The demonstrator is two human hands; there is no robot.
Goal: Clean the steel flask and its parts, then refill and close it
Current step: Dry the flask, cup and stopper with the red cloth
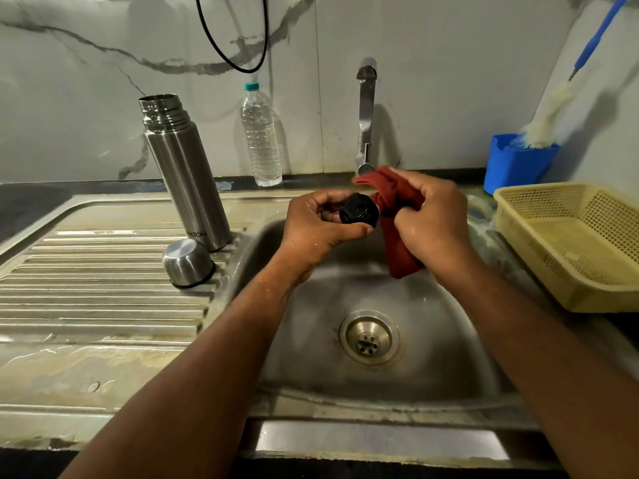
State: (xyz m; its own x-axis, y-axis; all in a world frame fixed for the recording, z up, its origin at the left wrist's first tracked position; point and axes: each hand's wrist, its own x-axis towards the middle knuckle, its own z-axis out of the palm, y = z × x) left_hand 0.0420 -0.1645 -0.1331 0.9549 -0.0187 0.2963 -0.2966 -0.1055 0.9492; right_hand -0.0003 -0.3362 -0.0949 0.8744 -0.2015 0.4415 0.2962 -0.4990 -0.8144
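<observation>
Above the sink bowl (432, 340), just in front of the tap (366, 115): left hand (321, 219) curled round a black stopper (359, 212), round and ridged on its face, turned toward the camera. Right hand (428, 216) bunched tight on a red cloth (394, 209), one fold pressed against the stopper's right edge, the rest hanging down toward the bowl. Wet sheen and droplets on both hands.

Left of the sink bowl, on the ribbed draining board (86, 288): steel flask (186, 174), upright, open at the top, threaded neck bare, brushed silver body with lettering near the base. Just in front of the flask, touching or nearly touching its base: steel cup lid (188, 262), mouth down, domed, with a dark rim against the ribs.

Behind the sink bowl, against the marbled wall: clear plastic water bottle (261, 136) with a teal cap, between flask and tap. Right of the sink bowl: yellow perforated basket (570, 243); behind that, a blue holder (515, 164) with a blue-handled brush (553, 112) leaning in it.
</observation>
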